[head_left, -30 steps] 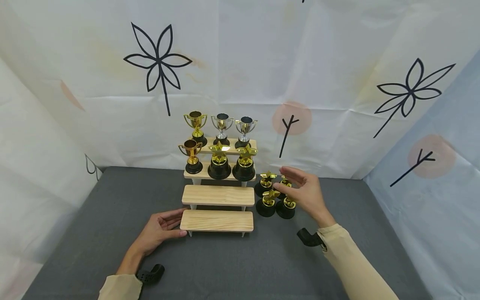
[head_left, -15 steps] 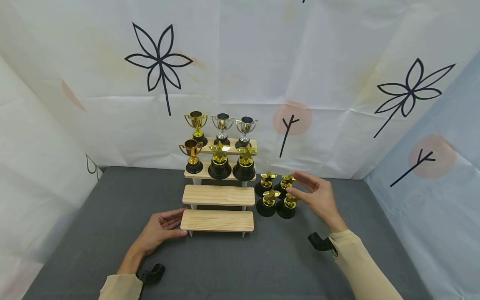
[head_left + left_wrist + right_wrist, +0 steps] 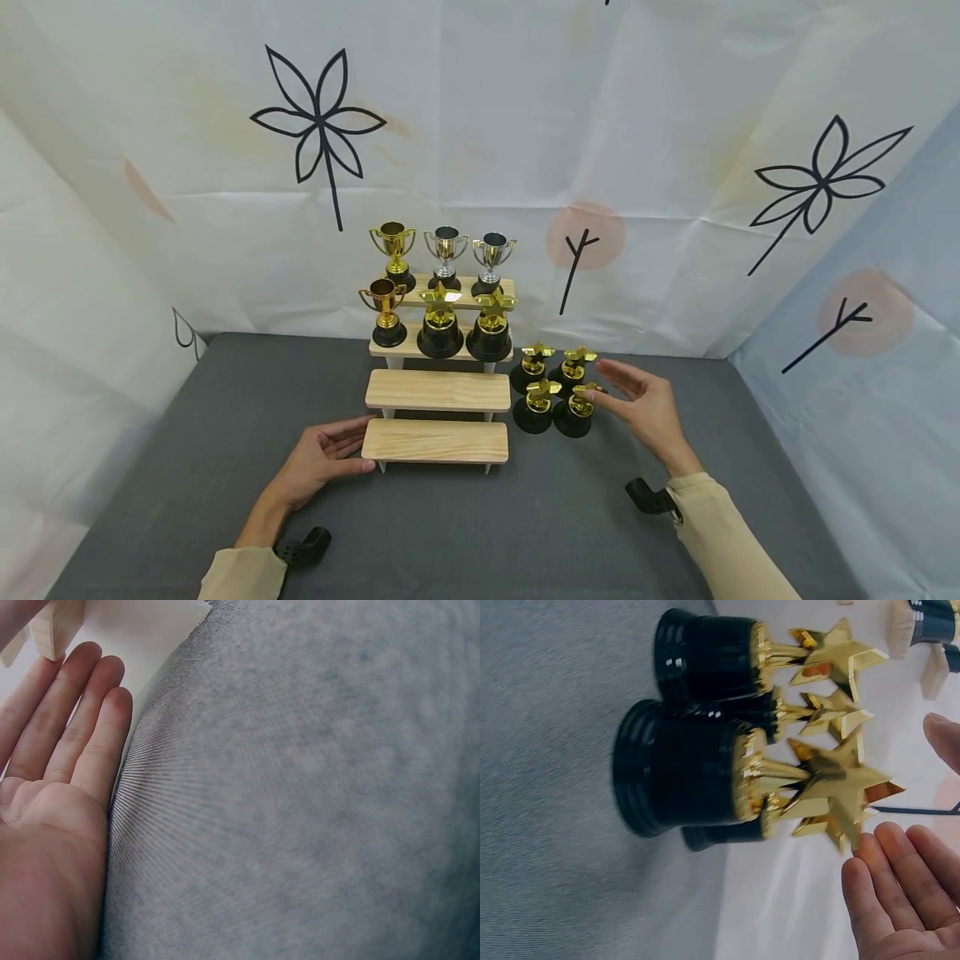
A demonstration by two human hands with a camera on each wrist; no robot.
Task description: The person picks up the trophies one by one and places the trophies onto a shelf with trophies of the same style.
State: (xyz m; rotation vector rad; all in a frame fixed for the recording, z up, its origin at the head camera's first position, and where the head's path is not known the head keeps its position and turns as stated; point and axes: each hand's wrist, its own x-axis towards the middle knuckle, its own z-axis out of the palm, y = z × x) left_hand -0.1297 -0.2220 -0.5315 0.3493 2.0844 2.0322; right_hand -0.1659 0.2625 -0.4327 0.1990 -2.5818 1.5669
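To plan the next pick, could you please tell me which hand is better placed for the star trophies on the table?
Probably the right hand, open beside those four star trophies; the left hand is across the tiered stand from them.

Four gold-star trophies [image 3: 686, 769] on grey cloth [image 3: 547, 847], the right grip [image 3: 900, 892] near the closest star [image 3: 841, 784].

On counter [image 3: 450, 542], toward back: stepped stand [image 3: 438, 390] with four tiers. On top tier [image 3: 467, 297]: three cup trophies [image 3: 446, 245] in row. On tier below: another cup trophy [image 3: 383, 297] at left, two star trophies [image 3: 439, 337] to its right. Beside stand, on counter to right: four more star trophies [image 3: 532, 418], two before two. Left of lowest tier [image 3: 435, 442]: left hand [image 3: 330, 458]. Right of foursome: right hand [image 3: 647, 407]. Behind everything: cloth [image 3: 487, 125].
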